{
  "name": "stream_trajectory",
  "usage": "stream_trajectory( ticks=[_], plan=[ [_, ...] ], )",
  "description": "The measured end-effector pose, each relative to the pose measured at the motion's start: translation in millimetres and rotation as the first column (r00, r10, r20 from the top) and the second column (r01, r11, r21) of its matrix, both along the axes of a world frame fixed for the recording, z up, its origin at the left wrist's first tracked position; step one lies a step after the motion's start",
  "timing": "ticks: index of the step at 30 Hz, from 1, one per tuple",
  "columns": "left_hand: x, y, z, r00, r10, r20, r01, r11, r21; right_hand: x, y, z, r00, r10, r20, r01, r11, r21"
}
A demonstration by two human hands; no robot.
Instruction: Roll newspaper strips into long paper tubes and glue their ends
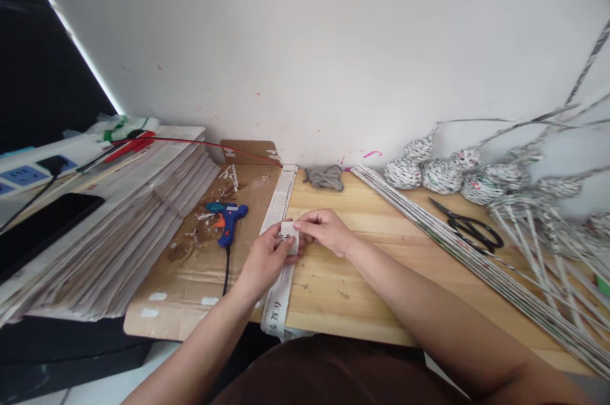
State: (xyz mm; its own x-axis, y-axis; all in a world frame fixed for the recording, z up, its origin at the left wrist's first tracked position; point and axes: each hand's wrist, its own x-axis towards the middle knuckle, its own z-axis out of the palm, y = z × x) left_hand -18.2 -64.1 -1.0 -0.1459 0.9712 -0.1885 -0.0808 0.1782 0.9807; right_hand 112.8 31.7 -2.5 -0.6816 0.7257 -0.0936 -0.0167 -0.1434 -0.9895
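A small folded piece of newspaper (289,228) with dark printed characters is held between my two hands above the table. My left hand (271,253) pinches it from the left, thumb across its face. From the right, the fingertips of my right hand (328,231) are closed on its upper edge. Beneath them a long newspaper strip (279,201) runs from the wall to the table's front edge. Left of my hands a blue hot glue gun (231,224) lies on a flattened cardboard sheet (185,287).
A tall stack of newspaper strips (138,233) stands at left, with a phone (52,227) and a power strip (28,170) on it. A grey cloth (325,177) lies near the wall. At right are rolled paper sticks (429,227), black scissors (469,225) and several woven paper gourds (442,176).
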Motion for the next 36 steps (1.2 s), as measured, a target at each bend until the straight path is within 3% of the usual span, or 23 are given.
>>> stream_trajectory(
  ticks=[3,5,6,9,10,11,13,15,23,30,32,33,34,36],
  plan=[
    [0,-2,2.1,1.0,0.007,0.015,-0.007,1.0,-0.017,4,4,0.3,0.999,-0.02,0.04,0.015,0.993,0.119],
    [-1,-4,4.0,0.999,0.02,0.028,-0.018,0.999,-0.041,11,16,0.8,0.987,-0.099,0.124,0.055,0.947,0.317],
    [-2,-5,5.0,0.999,0.028,0.037,-0.026,0.998,-0.054,14,24,1.2,0.968,-0.183,0.172,0.09,0.892,0.444],
    [-5,-9,7.7,0.998,0.042,0.046,-0.038,0.996,-0.082,23,57,2.4,0.775,-0.574,0.266,0.172,0.596,0.784],
    [-5,-10,8.6,0.998,0.035,0.043,-0.031,0.996,-0.084,23,68,2.7,0.713,-0.639,0.289,0.136,0.529,0.837],
    [-6,-11,9.7,0.999,0.023,0.042,-0.02,0.996,-0.082,22,79,3.0,0.652,-0.677,0.342,0.072,0.504,0.861],
    [-7,-12,12.3,0.999,-0.009,0.052,0.013,0.997,-0.076,18,96,2.9,0.537,-0.687,0.488,-0.098,0.524,0.846],
    [-8,-14,16.0,0.997,-0.026,0.07,0.031,0.997,-0.071,12,107,2.3,0.503,-0.667,0.55,-0.17,0.548,0.819],
    [-11,-18,22.4,0.997,-0.01,0.082,0.017,0.995,-0.093,7,108,2.2,0.516,-0.603,0.608,-0.287,0.547,0.786],
    [3,-18,22.7,0.988,-0.023,0.151,0.031,0.999,-0.045,27,84,0.8,0.54,-0.616,0.573,-0.212,0.56,0.801],
    [5,-18,26.9,0.988,-0.027,0.15,0.03,0.999,-0.021,36,67,4.5,0.587,-0.628,0.511,-0.143,0.541,0.829],
    [6,-18,29.0,0.99,-0.025,0.139,0.027,1.0,-0.013,41,56,7.4,0.668,-0.612,0.424,-0.052,0.529,0.847],
    [8,-18,31.1,0.992,-0.022,0.125,0.023,1.0,-0.008,45,45,10.8,0.753,-0.551,0.359,0.021,0.565,0.825],
    [10,-17,34.3,0.996,-0.011,0.091,0.012,1.0,-0.005,50,23,17.3,0.883,-0.311,0.35,0.028,0.781,0.624]
  ],
)
